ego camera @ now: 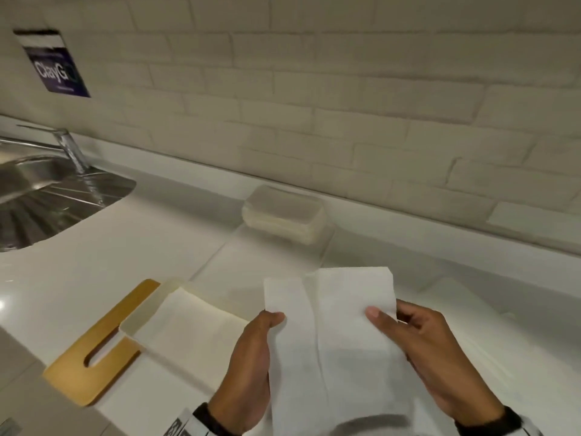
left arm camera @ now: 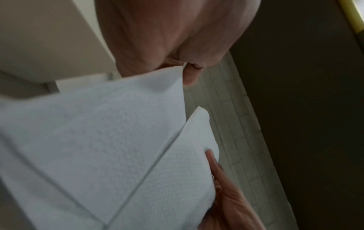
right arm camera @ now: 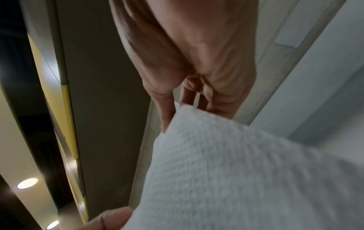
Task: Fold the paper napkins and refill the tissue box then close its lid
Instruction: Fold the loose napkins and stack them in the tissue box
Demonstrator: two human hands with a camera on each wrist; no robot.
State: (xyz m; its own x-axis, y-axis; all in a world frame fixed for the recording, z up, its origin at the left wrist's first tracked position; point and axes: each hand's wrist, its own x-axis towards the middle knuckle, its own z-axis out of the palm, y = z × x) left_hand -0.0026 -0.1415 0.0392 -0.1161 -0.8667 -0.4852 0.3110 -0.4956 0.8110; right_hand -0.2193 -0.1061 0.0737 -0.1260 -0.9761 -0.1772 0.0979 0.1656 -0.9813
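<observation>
Paper napkin [ego camera: 333, 341], white, partly folded, held above the near tabletop [ego camera: 78, 272]: left hand [ego camera: 248, 366] pinches its left edge, right hand [ego camera: 440, 360] its right edge.

White embossed paper napkin [ego camera: 339, 341], partly folded with lengthwise creases, held up off the counter, pinched at both side edges; cream tissue box [ego camera: 151, 313], open, lying left of the napkin with white folded napkins [ego camera: 195, 328] inside; wooden lid [ego camera: 91, 350] with oval slot, off the box, lying flat beside and partly under it.
</observation>
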